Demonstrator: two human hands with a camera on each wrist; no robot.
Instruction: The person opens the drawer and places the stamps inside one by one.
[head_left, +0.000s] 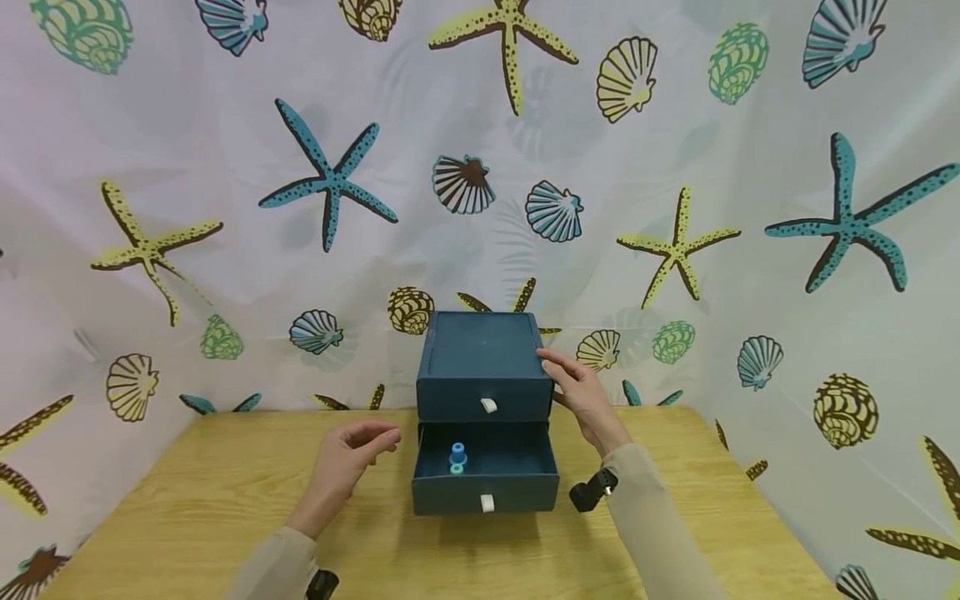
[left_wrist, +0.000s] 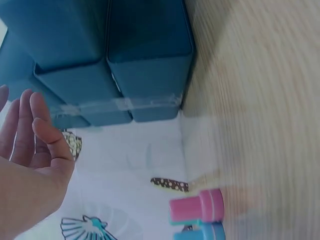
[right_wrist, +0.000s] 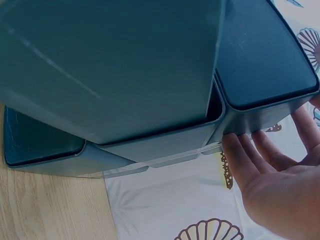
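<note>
A dark blue two-drawer box (head_left: 483, 346) stands on the table. Its upper drawer (head_left: 457, 402) is in, while the lower drawer (head_left: 446, 497) is pulled out. Inside the lower one, toward its left, are a small blue knobbed piece (head_left: 457, 454) and a pale green ring-like piece (head_left: 456, 469). My right hand (head_left: 585, 400) touches the box's upper right side, fingers extended along its wall (right_wrist: 270, 117). Left of the box, my left hand (head_left: 345, 462) hovers with loosely bent fingers, holding nothing; its fingers (left_wrist: 22, 132) are apart from the box.
A pink capped piece (left_wrist: 197, 206) and a blue one (left_wrist: 202, 233) are beside each other in the left wrist view; I do not make them out in the head view. Behind the wooden table (head_left: 247, 483) hangs a cloth (head_left: 465, 250) printed with shells and starfish.
</note>
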